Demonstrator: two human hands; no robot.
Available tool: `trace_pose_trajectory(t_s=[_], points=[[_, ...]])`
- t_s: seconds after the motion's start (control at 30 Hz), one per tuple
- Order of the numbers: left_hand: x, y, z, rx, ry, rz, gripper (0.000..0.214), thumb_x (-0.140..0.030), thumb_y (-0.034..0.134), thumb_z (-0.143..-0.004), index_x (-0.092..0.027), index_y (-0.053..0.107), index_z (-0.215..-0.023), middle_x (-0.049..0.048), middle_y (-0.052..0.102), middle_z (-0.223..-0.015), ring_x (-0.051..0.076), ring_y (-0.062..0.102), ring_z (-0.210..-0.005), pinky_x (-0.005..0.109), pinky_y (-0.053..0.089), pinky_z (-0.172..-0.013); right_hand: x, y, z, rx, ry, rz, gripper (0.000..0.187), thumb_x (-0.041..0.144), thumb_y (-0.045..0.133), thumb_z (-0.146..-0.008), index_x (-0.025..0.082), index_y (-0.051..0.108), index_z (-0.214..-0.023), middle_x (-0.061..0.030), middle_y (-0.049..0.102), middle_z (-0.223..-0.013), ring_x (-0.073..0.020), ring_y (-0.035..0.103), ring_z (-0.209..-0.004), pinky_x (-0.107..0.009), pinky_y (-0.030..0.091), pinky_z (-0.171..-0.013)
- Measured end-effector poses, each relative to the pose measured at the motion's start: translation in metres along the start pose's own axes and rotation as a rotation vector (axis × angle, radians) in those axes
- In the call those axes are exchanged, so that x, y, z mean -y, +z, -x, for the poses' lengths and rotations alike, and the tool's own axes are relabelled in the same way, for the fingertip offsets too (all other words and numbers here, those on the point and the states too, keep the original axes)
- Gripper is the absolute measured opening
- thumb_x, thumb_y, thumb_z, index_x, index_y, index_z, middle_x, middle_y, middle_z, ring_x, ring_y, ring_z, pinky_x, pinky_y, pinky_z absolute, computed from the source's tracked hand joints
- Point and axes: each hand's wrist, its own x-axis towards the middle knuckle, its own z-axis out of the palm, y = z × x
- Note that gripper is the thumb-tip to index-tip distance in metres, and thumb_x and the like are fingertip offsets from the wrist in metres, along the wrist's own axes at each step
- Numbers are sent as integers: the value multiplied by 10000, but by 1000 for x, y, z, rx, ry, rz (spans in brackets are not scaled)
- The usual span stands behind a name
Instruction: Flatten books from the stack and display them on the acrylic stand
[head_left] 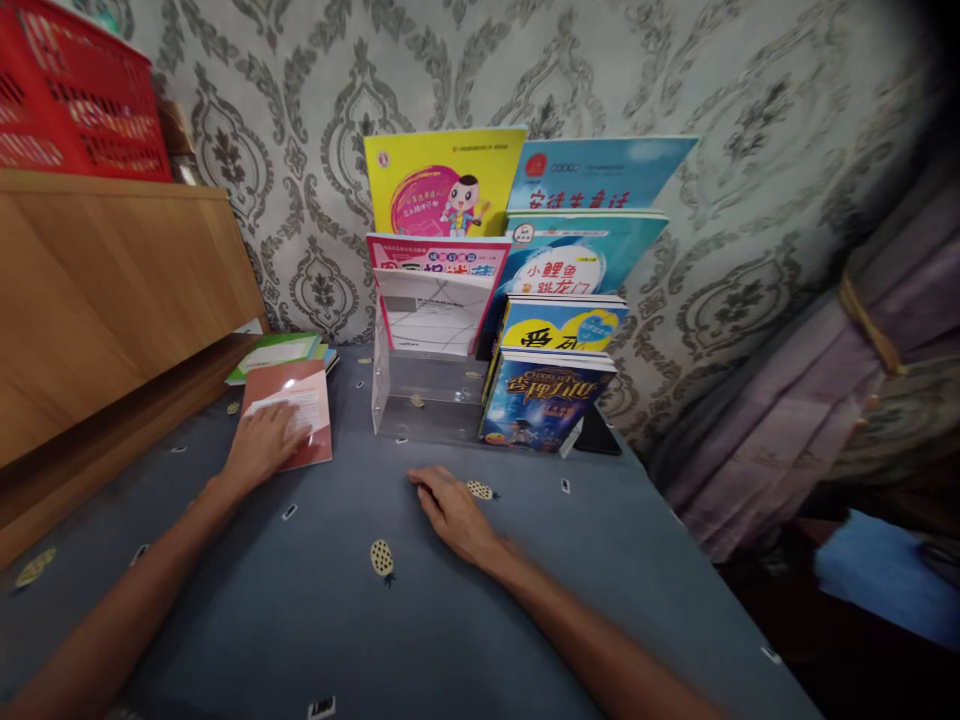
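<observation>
My left hand [264, 440] lies palm down on a reddish-brown booklet [306, 385], its fingers loosely spread over the cover. Beneath and behind that booklet is a small pile with green covers [274, 350]. My right hand [454, 512] rests on the tabletop, index finger stretched out and nothing held. Just beyond it stands a clear tiered rack [420, 365]. Books fill the rack's right side, from a dark blue book [544, 405] in front to a blue picture book [600, 165] at the back. On its left side are a yellow book [446, 185] and a pink-edged book [439, 310].
A blue-grey cloth [300, 620] with pineapple prints covers the table. Along the left runs a wooden cabinet [112, 290] bearing a red basket [90, 100]. A dark flat object [598, 435] lies right of the rack. A curtain [795, 400] hangs past the table's right edge.
</observation>
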Motion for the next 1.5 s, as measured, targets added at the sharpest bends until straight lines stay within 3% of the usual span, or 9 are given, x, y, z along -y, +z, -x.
trace_pose_trajectory(t_s=[0.13, 0.27, 0.47, 0.6, 0.83, 0.93, 1.07, 1.27, 1.5], points=[[15, 14, -20, -92, -315, 59, 555, -413, 367, -1003, -118, 441, -1467, 249, 374, -1541, 405, 416, -1382, 546, 437, -1035, 4, -1, -1, 13, -7, 21, 329, 110, 454, -959, 177, 643, -1219, -119, 702, -1126, -237, 630, -1080, -422, 522, -961], [15, 21, -20, -60, -428, 123, 563, -449, 312, -1021, -177, 415, -1503, 253, 394, -1467, 419, 486, -1298, 533, 512, -930, 5, -2, -1, 12, -16, 28, 326, 99, 458, -955, 178, 649, -1207, -115, 702, -1110, -231, 632, -1066, -405, 523, -956], [9, 13, -4, -41, -416, 57, 512, -426, 312, -1030, -239, 475, -1477, 203, 459, -1310, 344, 599, -1126, 459, 533, -873, 7, -5, -2, 30, -23, 43, 331, 103, 451, -966, 192, 646, -1218, -103, 699, -1119, -226, 620, -1084, -402, 510, -974], [2, 6, 13, 69, -349, -18, 498, -408, 299, -1026, -228, 545, -1419, 197, 520, -1239, 335, 640, -1040, 434, 541, -811, 8, -4, -2, 33, -30, 28, 334, 94, 446, -964, 188, 646, -1215, -104, 704, -1124, -228, 619, -1086, -409, 512, -973], [0, -1, 10, 192, -223, -129, 494, -315, 293, -992, -125, 749, -1002, 214, 671, -1147, 397, 657, -1020, 551, 501, -837, 7, -3, -3, 25, -41, 50, 323, 84, 458, -951, 190, 667, -1174, -105, 714, -1100, -233, 636, -1057, -423, 515, -973], [7, 4, -10, 167, -171, -82, 437, -339, 346, -974, -140, 707, -1120, 205, 678, -1216, 391, 610, -1156, 553, 471, -926, 8, -3, -3, 24, -42, 49, 325, 83, 462, -951, 195, 668, -1176, -103, 717, -1100, -232, 639, -1056, -423, 517, -969], [13, 18, -29, 180, -143, -9, 477, -360, 322, -982, -138, 616, -1284, 177, 647, -1321, 322, 631, -1172, 430, 503, -922, 8, -3, -3, 24, -36, 48, 310, 86, 463, -951, 176, 670, -1163, -112, 715, -1099, -234, 634, -1062, -417, 518, -966], [26, 36, -29, 201, -135, 36, 516, -384, 289, -985, -142, 547, -1360, 159, 582, -1424, 300, 589, -1256, 400, 478, -987, 6, -3, -3, 24, -53, 41, 317, 83, 461, -950, 180, 675, -1162, -108, 711, -1108, -225, 628, -1068, -411, 513, -979], [35, 34, -38, 273, -109, 61, 551, -447, 312, -961, -142, 535, -1363, 153, 604, -1392, 299, 577, -1265, 411, 479, -986, 7, -3, -4, 27, -63, 44, 322, 80, 464, -947, 185, 683, -1159, -113, 717, -1101, -231, 636, -1070, -417, 516, -974]])
